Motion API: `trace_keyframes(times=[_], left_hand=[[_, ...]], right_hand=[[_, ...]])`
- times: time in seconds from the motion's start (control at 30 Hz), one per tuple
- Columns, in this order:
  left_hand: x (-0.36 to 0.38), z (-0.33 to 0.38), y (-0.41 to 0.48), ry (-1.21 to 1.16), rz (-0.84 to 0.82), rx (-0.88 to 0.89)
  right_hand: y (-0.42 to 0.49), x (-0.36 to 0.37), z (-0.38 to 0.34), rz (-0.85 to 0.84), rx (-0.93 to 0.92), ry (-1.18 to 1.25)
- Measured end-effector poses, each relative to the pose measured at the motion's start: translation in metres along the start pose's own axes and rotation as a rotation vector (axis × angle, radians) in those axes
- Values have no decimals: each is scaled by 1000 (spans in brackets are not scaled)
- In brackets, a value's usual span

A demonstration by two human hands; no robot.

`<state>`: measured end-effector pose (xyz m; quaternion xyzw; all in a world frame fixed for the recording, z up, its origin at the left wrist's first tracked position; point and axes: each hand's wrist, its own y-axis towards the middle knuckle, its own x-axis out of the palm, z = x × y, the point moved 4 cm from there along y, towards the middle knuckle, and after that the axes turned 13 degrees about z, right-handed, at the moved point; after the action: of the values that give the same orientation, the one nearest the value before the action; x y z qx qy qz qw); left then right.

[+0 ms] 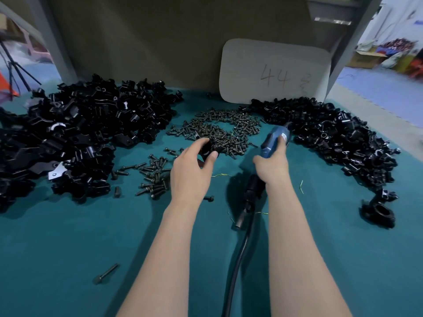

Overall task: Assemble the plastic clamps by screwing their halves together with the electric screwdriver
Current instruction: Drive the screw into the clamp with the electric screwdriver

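My left hand [191,170] grips a black plastic clamp [207,148] just at the near edge of the central screw pile [219,129]. My right hand [272,163] holds the blue electric screwdriver [273,141], its front end pointing away toward the back right and its black rear end and cable [242,236] trailing toward me. A large heap of black clamp halves [80,138] lies on the left. Another heap of black clamp pieces [332,138] lies on the right.
A smaller group of longer bolts [153,177] lies left of my left wrist, one loose bolt [106,273] near the front. One assembled clamp [378,210] sits apart at the right. A white card marked 44 [274,72] leans against the back wall. Teal cloth [68,259] covers the table.
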<state>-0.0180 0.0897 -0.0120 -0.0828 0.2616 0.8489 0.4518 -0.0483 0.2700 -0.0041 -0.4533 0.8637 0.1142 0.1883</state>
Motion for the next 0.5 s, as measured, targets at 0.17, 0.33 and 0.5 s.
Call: trace_keyframes(times=[0.17, 0.33, 0.5], left_hand=[[4, 8, -6, 11, -23, 83], [21, 27, -14, -57, -116, 139], [59, 74, -32, -96, -307, 260]], right_hand=[[-8, 8, 1, -10, -39, -479], [-11, -1, -1, 5, -62, -476], [-11, -48, -2, 188, -171, 34]])
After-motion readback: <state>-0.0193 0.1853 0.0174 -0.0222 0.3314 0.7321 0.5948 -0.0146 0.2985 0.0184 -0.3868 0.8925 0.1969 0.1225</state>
